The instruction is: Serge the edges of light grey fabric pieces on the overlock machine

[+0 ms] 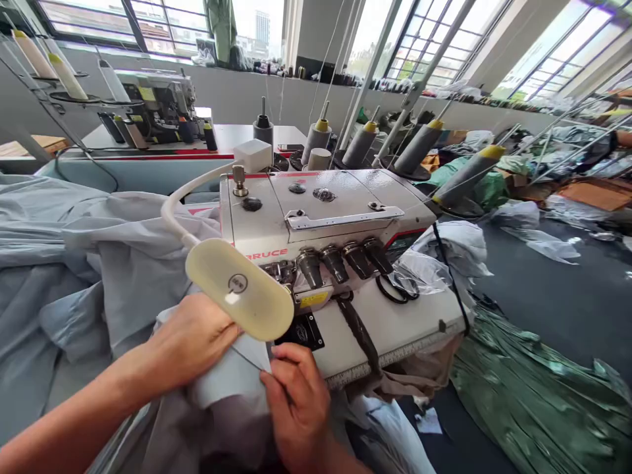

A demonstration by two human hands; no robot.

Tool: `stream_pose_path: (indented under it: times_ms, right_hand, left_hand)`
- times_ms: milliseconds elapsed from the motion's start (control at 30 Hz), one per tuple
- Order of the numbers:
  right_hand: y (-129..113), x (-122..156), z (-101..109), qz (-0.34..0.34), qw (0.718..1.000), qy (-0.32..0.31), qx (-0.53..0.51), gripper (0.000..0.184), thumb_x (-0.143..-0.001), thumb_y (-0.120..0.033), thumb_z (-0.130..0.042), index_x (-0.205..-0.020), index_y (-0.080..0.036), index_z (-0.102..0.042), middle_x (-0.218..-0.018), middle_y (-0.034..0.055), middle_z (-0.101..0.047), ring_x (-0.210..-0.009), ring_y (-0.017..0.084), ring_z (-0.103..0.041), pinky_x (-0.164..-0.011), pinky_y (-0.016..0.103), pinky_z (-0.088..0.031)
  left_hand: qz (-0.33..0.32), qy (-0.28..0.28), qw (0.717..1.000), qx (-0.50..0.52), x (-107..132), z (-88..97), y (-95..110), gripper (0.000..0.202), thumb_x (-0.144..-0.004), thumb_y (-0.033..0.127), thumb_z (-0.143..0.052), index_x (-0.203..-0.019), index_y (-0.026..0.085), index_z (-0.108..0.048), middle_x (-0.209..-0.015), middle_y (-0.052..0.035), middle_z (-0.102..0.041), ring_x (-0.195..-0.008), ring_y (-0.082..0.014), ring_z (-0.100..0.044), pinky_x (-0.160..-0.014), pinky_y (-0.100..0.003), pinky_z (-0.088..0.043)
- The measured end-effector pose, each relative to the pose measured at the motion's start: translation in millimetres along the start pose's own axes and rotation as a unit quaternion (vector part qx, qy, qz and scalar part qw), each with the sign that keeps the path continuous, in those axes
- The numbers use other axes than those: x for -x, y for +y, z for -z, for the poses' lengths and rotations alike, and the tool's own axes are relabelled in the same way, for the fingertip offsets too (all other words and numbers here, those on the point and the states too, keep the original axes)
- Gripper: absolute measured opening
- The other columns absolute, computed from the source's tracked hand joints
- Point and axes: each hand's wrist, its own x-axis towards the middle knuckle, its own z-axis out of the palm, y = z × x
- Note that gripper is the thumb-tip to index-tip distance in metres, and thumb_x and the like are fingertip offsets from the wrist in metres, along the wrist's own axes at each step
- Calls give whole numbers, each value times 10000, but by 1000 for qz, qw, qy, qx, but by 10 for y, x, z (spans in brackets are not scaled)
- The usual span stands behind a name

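Observation:
A light grey piece of fabric [232, 375] lies at the front left edge of a white overlock sewing machine [316, 197]. My right hand [296, 401] pinches the fabric's edge between thumb and fingers, just in front of the machine's black plate [303, 331]. My left hand [197, 336] is on the same fabric, its fingers bent and pressed together; the lamp head partly covers their tips. An oval lamp head [239, 289] on a white bent neck hangs over the sewing area and hides the needle and presser foot.
Grey cloth [74, 263] is heaped left of the machine. Black-handled scissors [397, 289] lie on its right side beside clear plastic. Grey thread cones [363, 143] stand behind. Green fabric [543, 388] spreads at the lower right. Another sewing machine [158, 105] stands at the back left.

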Motion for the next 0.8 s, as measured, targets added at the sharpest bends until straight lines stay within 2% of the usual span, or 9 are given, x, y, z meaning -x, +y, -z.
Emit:
stream_pose_path:
  times_ms: [33,67,167,233,333,467,633,733,800]
  right_hand:
    - [69,29,51,-34,999,8,11,146,-827,-90,-561,-833,-187,-670,-1015,63,-607,-888,159,-586,-752,225,-451]
    - [125,46,87,-97,995,2,-4,118,-828,-119,-570,-809,-184,-666,-1026,66,-607,-889,163,-587,-735,222,-455]
    - [207,36,121,-290,944,-66,-141,128,-806,-241,-608,-699,-172,-591,-757,5,-558,-656,123,-512,-567,193,-405]
    - [216,12,104,-330,920,-89,-192,169,-786,-277,-618,-672,-175,-545,-638,-36,-457,-578,103,-413,-526,188,-356]
    - [230,6,41,-313,930,-82,-173,182,-773,-259,-615,-641,-177,-520,-648,-33,-431,-615,109,-392,-578,200,-369]
    - [268,32,-90,-272,952,-82,-114,216,-764,-282,-636,-600,-186,-534,-642,-14,-456,-619,129,-419,-574,211,-406]
    - [275,-14,-137,-248,960,-114,-63,237,-748,-309,-651,-566,-195,-553,-617,2,-474,-571,143,-446,-515,227,-414]
    - [270,-59,-102,-245,959,-128,-57,219,-737,-288,-652,-563,-195,-557,-606,3,-473,-558,146,-455,-503,230,-407]
    - [269,-74,-83,-246,958,-134,-53,192,-740,-287,-653,-588,-198,-576,-595,2,-481,-554,151,-470,-502,231,-411]
  left_hand:
    - [10,-21,1000,14,-24,-113,-11,306,-897,260,-406,-753,211,-673,-722,12,-660,-657,-112,-580,-666,-198,-476]
    - [16,-33,999,24,-27,-201,-25,312,-900,260,-394,-775,210,-675,-753,6,-672,-686,-120,-595,-700,-205,-490]
    - [24,-45,998,36,22,-292,-58,284,-898,289,-411,-928,211,-683,-889,-13,-701,-866,-162,-628,-836,-244,-501]
    - [36,-67,996,42,53,-257,-64,268,-895,302,-438,-979,211,-676,-941,-17,-703,-920,-171,-626,-883,-254,-492]
    - [69,-97,992,44,51,-195,-66,272,-892,335,-440,-860,207,-678,-872,-14,-700,-842,-162,-622,-852,-251,-499]
    - [127,-83,987,55,2,-152,-115,347,-856,421,-442,-657,192,-608,-706,-17,-644,-703,-155,-584,-682,-225,-504]
    - [114,-100,986,68,-3,-141,-172,283,-862,299,-427,-679,173,-602,-743,-31,-650,-713,-147,-587,-671,-214,-501]
    - [81,-48,995,21,22,-168,-150,267,-856,282,-443,-721,179,-650,-747,-35,-671,-714,-159,-600,-627,-218,-493]
    - [72,-4,997,-1,37,-172,-111,260,-845,307,-467,-763,188,-683,-792,-45,-691,-763,-180,-614,-661,-236,-503]
